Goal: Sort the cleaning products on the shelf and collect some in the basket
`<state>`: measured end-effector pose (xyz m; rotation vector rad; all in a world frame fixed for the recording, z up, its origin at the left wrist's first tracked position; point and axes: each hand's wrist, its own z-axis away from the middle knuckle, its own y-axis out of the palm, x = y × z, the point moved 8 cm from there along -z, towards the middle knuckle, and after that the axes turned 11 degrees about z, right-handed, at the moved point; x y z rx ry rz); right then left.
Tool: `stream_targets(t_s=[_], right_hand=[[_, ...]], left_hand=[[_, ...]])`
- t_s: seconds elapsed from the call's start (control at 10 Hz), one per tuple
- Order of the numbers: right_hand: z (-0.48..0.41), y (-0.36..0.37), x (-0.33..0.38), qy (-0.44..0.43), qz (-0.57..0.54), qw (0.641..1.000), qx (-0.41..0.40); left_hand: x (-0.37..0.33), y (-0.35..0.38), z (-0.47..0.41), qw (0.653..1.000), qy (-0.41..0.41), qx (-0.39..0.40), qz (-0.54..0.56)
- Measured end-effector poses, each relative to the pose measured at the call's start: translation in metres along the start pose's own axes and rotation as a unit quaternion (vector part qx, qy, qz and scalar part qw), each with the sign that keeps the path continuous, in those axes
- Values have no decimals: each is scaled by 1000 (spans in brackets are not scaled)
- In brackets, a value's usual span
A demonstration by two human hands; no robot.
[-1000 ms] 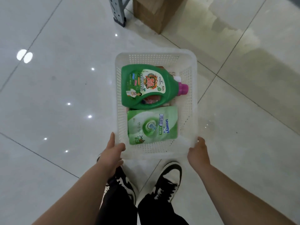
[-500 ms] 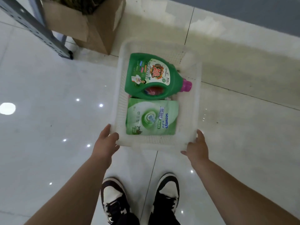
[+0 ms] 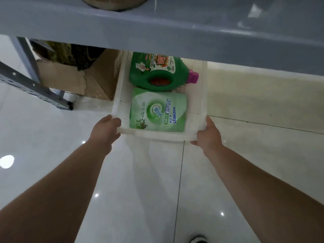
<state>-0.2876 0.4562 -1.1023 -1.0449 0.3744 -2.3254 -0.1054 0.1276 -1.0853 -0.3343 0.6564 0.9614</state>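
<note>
I hold a white perforated plastic basket (image 3: 201, 106) out in front of me, above the floor. My left hand (image 3: 105, 129) grips its near left corner and my right hand (image 3: 207, 135) grips its near right corner. Inside lies a green detergent bottle (image 3: 157, 74) with a pink cap, on its side at the far end. A light green refill pouch (image 3: 157, 110) lies flat at the near end. The basket's far end is hidden under the grey shelf board (image 3: 157, 27).
An open cardboard box (image 3: 78, 76) stands on the floor left of the basket, under the shelf. A grey perforated metal shelf leg (image 3: 35, 88) runs down at the far left. Glossy white floor tiles lie below; one shoe tip (image 3: 199, 240) shows at the bottom edge.
I have stepped forward with the basket in both hands. The shelf board has come into view overhead, and the basket's far end now sits beneath it, beside the cardboard box.
</note>
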Motion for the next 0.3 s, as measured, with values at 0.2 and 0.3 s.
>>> stream_targets(t_s=[0.2,0.3], right_hand=[[-20,5,26,-28,34,999,8],[-3,-14,15,-23,89,996,11]], left_hand=[[-26,21,-15,999,40,34,6],[-21,3,3,999,45,18,-10]])
